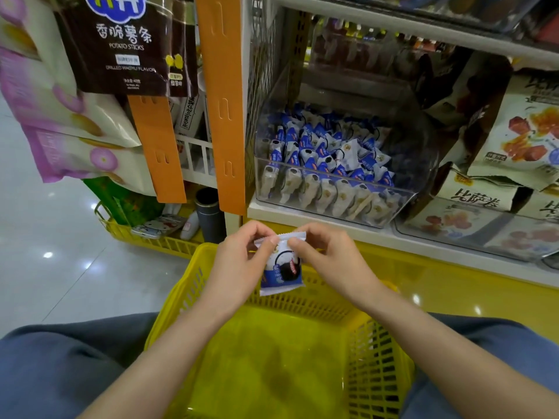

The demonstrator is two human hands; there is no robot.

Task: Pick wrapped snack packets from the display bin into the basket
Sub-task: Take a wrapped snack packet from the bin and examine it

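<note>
Snack packet (281,264) hangs over the basket's (181,297) far edge, its top seam pinched by left hand (239,264) and right hand (326,261). Released here, it could catch the rim and fall outside.

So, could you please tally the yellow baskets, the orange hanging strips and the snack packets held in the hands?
Yellow baskets: 2, near and far
Orange hanging strips: 2, and
Held snack packet: 1, pinched by left hand and right hand
Total: 5
</note>
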